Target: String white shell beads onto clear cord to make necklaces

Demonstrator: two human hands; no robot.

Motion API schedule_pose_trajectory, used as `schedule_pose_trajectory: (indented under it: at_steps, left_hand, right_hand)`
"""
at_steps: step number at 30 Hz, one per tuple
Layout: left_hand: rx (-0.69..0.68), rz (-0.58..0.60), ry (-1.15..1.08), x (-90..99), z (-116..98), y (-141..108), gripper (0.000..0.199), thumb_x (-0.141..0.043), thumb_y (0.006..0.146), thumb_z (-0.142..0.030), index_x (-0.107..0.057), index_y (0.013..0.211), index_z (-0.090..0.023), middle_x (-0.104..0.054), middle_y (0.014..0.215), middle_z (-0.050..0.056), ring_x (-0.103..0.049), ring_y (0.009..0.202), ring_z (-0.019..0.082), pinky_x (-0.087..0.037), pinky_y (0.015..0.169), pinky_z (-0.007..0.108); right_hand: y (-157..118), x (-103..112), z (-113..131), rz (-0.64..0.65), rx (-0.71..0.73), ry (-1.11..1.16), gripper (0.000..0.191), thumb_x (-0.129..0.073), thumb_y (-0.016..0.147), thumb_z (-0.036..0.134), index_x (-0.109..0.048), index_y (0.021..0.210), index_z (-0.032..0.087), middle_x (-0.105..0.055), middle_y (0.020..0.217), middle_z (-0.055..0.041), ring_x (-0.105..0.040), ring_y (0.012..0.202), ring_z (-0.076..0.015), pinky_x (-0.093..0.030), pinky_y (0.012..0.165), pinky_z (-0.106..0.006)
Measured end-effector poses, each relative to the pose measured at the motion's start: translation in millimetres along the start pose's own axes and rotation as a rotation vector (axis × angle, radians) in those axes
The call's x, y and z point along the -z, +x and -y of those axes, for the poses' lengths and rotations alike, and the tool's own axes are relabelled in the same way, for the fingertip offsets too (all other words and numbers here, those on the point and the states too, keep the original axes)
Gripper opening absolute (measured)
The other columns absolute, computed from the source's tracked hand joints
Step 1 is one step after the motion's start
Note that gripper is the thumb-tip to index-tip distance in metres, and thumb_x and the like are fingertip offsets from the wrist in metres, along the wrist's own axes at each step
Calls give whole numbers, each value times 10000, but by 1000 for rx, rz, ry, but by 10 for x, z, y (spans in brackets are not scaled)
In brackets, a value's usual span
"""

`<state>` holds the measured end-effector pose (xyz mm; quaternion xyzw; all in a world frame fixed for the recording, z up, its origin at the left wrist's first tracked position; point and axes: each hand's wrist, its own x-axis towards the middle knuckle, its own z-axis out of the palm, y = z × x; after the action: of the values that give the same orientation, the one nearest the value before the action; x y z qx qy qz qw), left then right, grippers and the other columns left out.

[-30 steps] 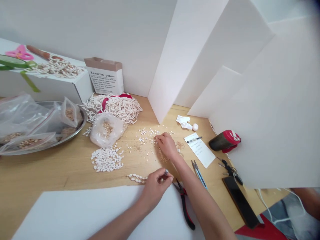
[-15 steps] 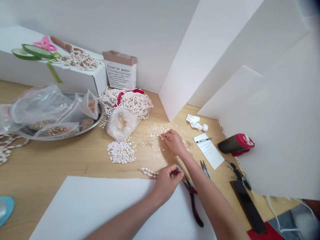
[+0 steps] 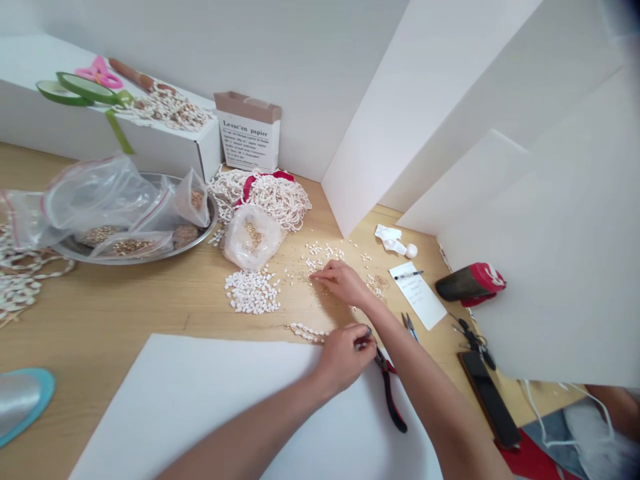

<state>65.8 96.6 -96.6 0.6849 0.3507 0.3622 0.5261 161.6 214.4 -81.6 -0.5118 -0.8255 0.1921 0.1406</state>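
My left hand (image 3: 346, 353) is closed near the top edge of the white sheet (image 3: 210, 400), a dark ring-like item at its fingertips. A short strand of white beads (image 3: 307, 332) runs out on the table from beside it. What its fingers pinch is too small to name. My right hand (image 3: 343, 281) reaches further forward, thumb and index finger pressed together at the tabletop among scattered small beads (image 3: 325, 251); anything between the fingertips is too small to make out. Red-and-black pliers (image 3: 390, 390) lie on the sheet beneath my right forearm.
Left of my hands are a pile of white beads (image 3: 253, 291), an open bag of gold beads (image 3: 253, 239) and a metal tray (image 3: 135, 258) with bags. On the right lie a notepad (image 3: 420, 297), snips (image 3: 410, 326), a dark bottle (image 3: 465, 283), keys (image 3: 474, 343) and a phone (image 3: 490, 400).
My right hand has moved a little left over the scattered beads, its fingertips still together. The camera view has shifted slightly. My left hand remains closed beside the strand.
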Motion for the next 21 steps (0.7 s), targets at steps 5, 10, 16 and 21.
schedule_pose_trajectory:
  at_steps: [5, 10, 16, 21]
  left_hand:
    - [-348, 116, 445, -31, -11, -94, 128, -459, 827, -178, -542, 730, -187, -593, 743, 14, -521, 679, 145, -319, 711, 318]
    - [-390, 142, 518, -56, -1, -111, 132, -443, 845, -168, -549, 769, -185, -592, 760, 18, -510, 683, 140, -309, 714, 315]
    - [-377, 173, 524, -52, -3, -100, 148, -437, 852, -170, -549, 756, -186, -575, 729, 18, -512, 674, 147, -311, 714, 312]
    - [-304, 152, 452, -38, -13, -72, 168, -420, 875, -188, -529, 748, -189, -581, 751, 9, -523, 707, 149, -320, 728, 305]
  right_hand:
    - [-92, 33, 10, -5, -39, 24, 228, -554, 876, 206, -712, 1031, 264, -615, 876, -30, -563, 856, -157, -410, 796, -262]
    - [-230, 95, -23, -41, -99, 34, 206, -565, 865, 200, -724, 987, 246, -628, 869, -31, -579, 856, -157, -421, 787, -259]
    - [-503, 281, -134, -132, -202, 9, 209, -549, 859, 177, -724, 963, 222, -648, 908, -45, -603, 831, -159, -430, 780, -273]
    - [-767, 331, -142, -142, -262, 18, 158, -583, 838, 202, -729, 896, 213, -677, 862, -34, -622, 795, -157, -448, 749, -262]
